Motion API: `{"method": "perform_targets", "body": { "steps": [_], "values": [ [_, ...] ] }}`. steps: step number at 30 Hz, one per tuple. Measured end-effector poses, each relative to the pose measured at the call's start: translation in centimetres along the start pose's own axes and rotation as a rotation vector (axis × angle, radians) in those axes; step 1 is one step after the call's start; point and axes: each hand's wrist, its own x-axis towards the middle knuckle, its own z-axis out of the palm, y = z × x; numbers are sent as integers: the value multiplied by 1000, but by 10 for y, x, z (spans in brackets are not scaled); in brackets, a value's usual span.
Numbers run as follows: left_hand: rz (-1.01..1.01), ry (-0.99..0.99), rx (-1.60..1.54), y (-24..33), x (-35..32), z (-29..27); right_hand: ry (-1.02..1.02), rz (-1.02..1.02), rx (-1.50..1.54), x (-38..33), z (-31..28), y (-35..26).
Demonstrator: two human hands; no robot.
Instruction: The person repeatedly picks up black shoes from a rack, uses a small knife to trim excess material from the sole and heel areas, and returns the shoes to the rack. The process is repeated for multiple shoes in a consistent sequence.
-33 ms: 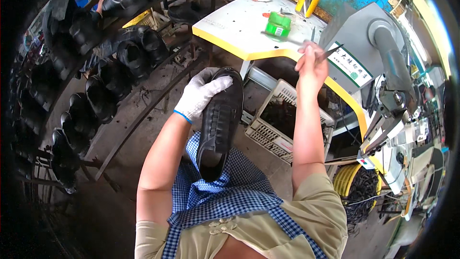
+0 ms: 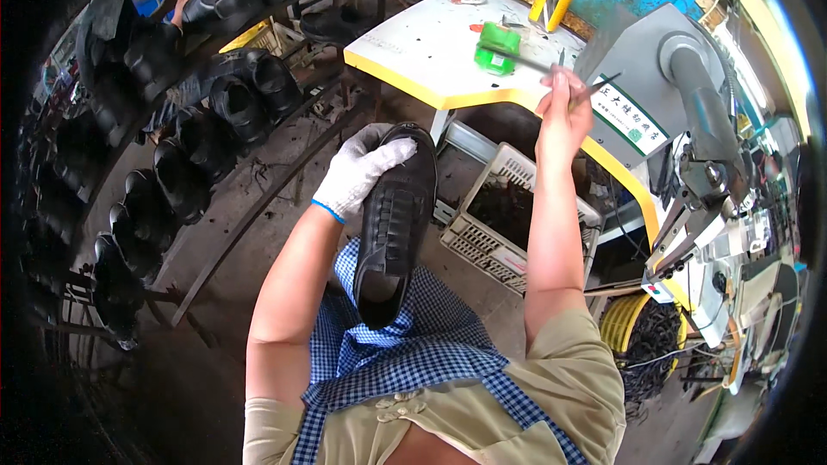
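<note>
My left hand (image 2: 355, 170), in a white knit glove with a blue cuff, grips a black shoe (image 2: 392, 215) by its toe end. The shoe's open collar points toward my body, above the checked apron (image 2: 439, 310). Raised over the table's near edge, my bare right hand (image 2: 564, 112) is closed around a long, thin dark tool (image 2: 530, 62). One end of this tool is pointed, and the other crosses in front of a bright green container (image 2: 497, 49). The tool's exact kind is unclear. My right hand is apart from the shoe.
A white table (image 2: 413, 43) with a yellow edge bears a yellow-banded can (image 2: 552, 3) and a grey machine (image 2: 642, 77). Below stands a pale plastic crate (image 2: 487, 250); a yellow basket (image 2: 620, 319) holds dark scraps. Black shoes (image 2: 181, 176) fill racks at left, where another person's hand (image 2: 185, 2) shows.
The tool in my right hand has tilted slightly, its far-left end rising a little. My left hand and the shoe stay almost still.
</note>
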Motion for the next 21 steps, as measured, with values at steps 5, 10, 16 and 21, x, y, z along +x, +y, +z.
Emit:
{"method": "perform_targets", "body": {
  "steps": [5, 10, 16, 21],
  "values": [
    [-1, -17, 17, -3, 3, 3, 62, 68, -376, 70, 0, 50],
    [-30, 1, 11, -9, 9, 0, 26, -122, -804, 102, 1, 103],
    [-47, -3, 3, -10, 15, 4, 191, 218, -407, 113, 5, 120],
    [-24, -3, -1, -10, 27, 11, 376, 273, -1, 97, -2, 101]
  ]
}}
